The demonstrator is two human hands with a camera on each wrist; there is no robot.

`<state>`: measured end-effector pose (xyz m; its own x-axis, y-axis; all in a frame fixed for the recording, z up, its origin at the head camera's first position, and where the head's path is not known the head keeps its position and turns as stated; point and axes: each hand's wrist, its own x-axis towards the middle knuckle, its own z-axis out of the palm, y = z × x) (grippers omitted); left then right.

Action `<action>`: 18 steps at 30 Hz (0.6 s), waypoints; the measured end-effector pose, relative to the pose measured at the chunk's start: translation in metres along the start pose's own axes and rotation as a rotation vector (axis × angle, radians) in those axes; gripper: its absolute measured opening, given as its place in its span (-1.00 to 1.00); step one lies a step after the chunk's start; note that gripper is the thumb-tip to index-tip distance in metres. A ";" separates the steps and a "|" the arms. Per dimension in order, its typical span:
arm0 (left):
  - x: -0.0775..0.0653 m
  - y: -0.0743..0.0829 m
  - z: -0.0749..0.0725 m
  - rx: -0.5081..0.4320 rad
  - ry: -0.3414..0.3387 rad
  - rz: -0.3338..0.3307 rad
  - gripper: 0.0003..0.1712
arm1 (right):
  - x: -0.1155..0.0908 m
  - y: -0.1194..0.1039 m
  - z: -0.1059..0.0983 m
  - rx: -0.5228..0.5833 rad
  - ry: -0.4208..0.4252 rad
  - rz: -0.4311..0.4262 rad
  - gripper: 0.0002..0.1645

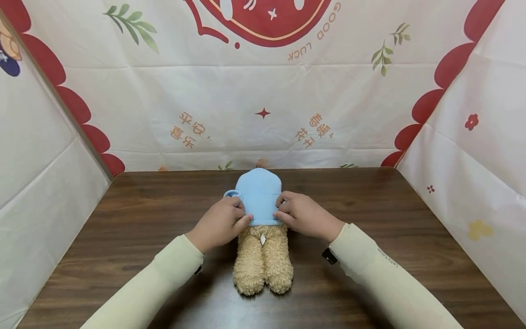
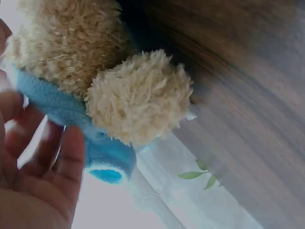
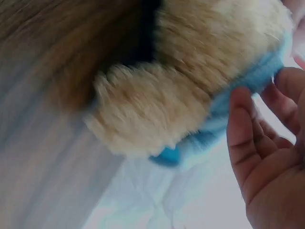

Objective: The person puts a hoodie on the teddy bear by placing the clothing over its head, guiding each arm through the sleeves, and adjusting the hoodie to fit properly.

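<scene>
A plush toy [image 1: 264, 260] with curly tan fur lies on the table, its two legs toward me. A light blue doll top [image 1: 259, 192] covers its upper part; the head is hidden. My left hand [image 1: 219, 221] pinches the top's left edge near the hem, beside a sleeve opening [image 1: 232, 193]. On the other side my right hand [image 1: 306, 212] grips the right edge between thumb and fingers. The left wrist view shows the round sleeve end [image 2: 107, 174] below the furry limb [image 2: 140, 98]. In the right wrist view, fingertips [image 3: 240, 98] meet the blue hem.
The dark wooden table [image 1: 164, 192] extends on both sides of the toy. Behind it hangs a white printed cloth [image 1: 263, 91] with red trim, and similar cloth walls [image 1: 460, 160] stand at left and right. A small white tag [image 1: 263, 239] sits between the legs.
</scene>
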<state>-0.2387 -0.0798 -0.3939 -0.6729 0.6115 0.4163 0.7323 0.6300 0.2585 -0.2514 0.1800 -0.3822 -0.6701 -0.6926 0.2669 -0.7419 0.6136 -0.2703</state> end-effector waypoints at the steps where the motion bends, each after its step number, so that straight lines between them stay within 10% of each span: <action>1: 0.002 -0.001 0.000 -0.016 -0.003 -0.016 -0.72 | 0.002 0.001 0.000 0.024 -0.001 0.031 -0.80; 3: 0.006 -0.003 0.002 -0.029 -0.024 -0.076 -0.83 | 0.004 0.002 0.002 0.046 -0.010 0.085 -0.88; 10: 0.028 -0.006 -0.002 -0.049 -0.233 -0.254 -0.13 | 0.020 0.007 -0.001 0.043 -0.105 0.263 0.05; 18: 0.035 -0.008 -0.001 -0.024 -0.312 -0.246 -0.13 | 0.030 0.008 0.003 0.084 -0.167 0.269 -0.12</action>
<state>-0.2687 -0.0638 -0.3806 -0.8250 0.5624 0.0561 0.5454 0.7662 0.3397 -0.2774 0.1629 -0.3795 -0.8238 -0.5664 0.0224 -0.5294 0.7547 -0.3875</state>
